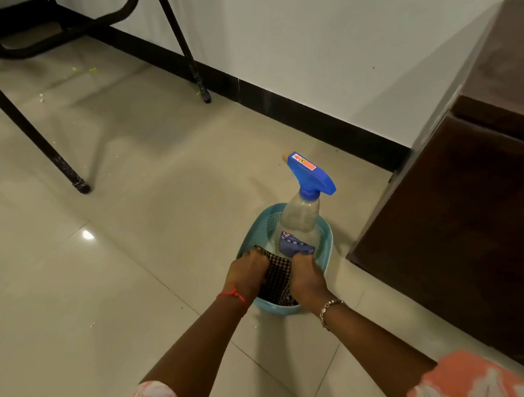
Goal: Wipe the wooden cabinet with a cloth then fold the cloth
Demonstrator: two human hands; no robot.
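A dark checked cloth (277, 282) lies in a light blue plastic basket (327, 249) on the tiled floor. My left hand (249, 275) grips the cloth's left side and my right hand (305, 276) grips its right side, both reaching down into the basket. The dark wooden cabinet (485, 213) stands just right of the basket, against the white wall.
A clear spray bottle (301, 216) with a blue trigger head stands in the basket behind the cloth. Black metal table legs (34, 132) stand on the floor at the upper left. A black skirting runs along the wall.
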